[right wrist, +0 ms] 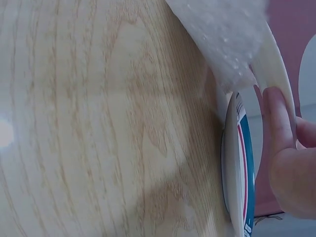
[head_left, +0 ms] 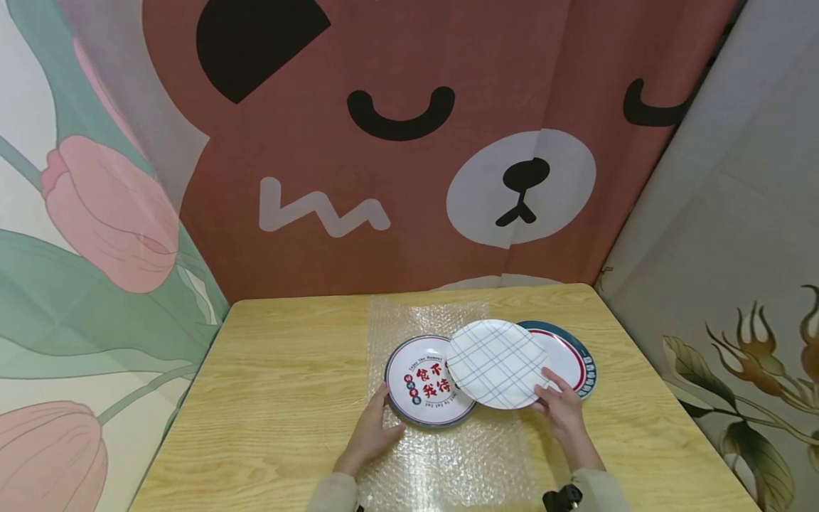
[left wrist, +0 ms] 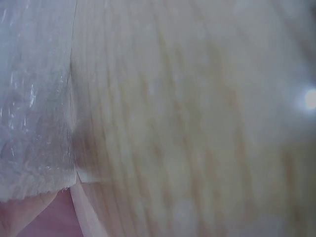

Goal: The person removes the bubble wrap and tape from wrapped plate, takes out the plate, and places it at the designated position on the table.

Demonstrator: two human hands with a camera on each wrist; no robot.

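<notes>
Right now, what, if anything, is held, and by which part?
The right hand pinches the checkered plate by its near-right rim; whether the left hand grips the red-lettered plate is unclear.

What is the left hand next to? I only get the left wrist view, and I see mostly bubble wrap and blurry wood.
Observer: In the head view, the left hand is at the edge of a plate with red Chinese characters.
Visitor: Oh, a plate! And what is the other hand up to?
Observer: The right hand has a checked plate in its grip.
Visitor: Are there more plates around?
Observer: Yes, a teal-rimmed plate, partly hidden behind the checked one in the head view.
</notes>
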